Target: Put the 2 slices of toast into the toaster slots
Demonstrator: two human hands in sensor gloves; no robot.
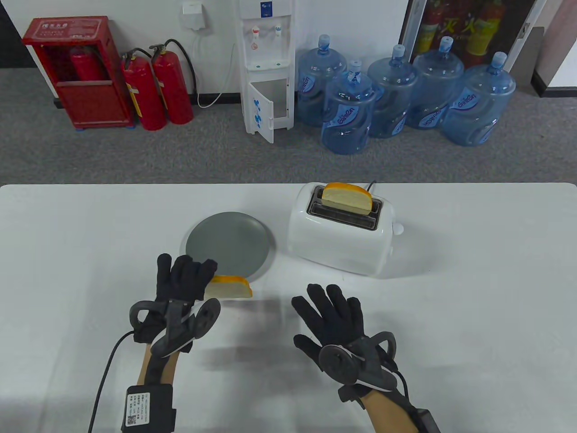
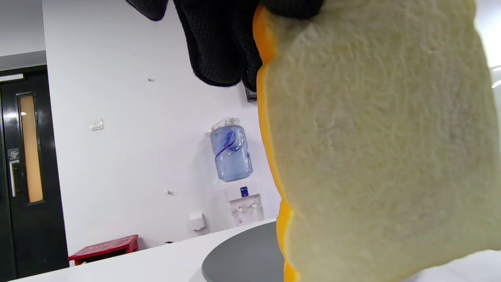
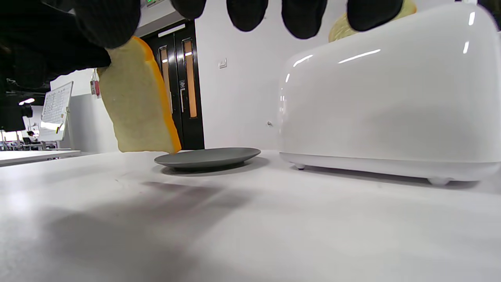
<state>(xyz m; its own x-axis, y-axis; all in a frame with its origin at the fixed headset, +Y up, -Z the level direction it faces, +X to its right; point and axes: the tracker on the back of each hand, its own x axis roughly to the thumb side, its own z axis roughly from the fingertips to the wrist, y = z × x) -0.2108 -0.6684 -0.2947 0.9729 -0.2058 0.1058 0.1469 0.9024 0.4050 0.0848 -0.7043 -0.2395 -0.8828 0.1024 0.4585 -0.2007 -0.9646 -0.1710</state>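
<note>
One slice stands in the toaster's far slot; the other slice, light and soft, hangs over the counter, pinched at its crust by the left grip. Right grip spread, empty.

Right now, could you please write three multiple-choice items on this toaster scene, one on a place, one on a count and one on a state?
1. Where is the slice already in the toaster?
A. the slot farther from the person
B. the slot nearer the person
C. on the plate

2. How many toast slices are in sight?
A. one
B. two
C. three

3. What is the right hand doing?
A. pinching toast
B. pressing the toaster lever
C. hovering with spread fingers, holding nothing

Answers: 1 A, the nearer slot shows empty. 2 B, one stands in the toaster and the left hand holds the second slice beside the grey plate. 3 C, its fingers are straight above the table.
</note>
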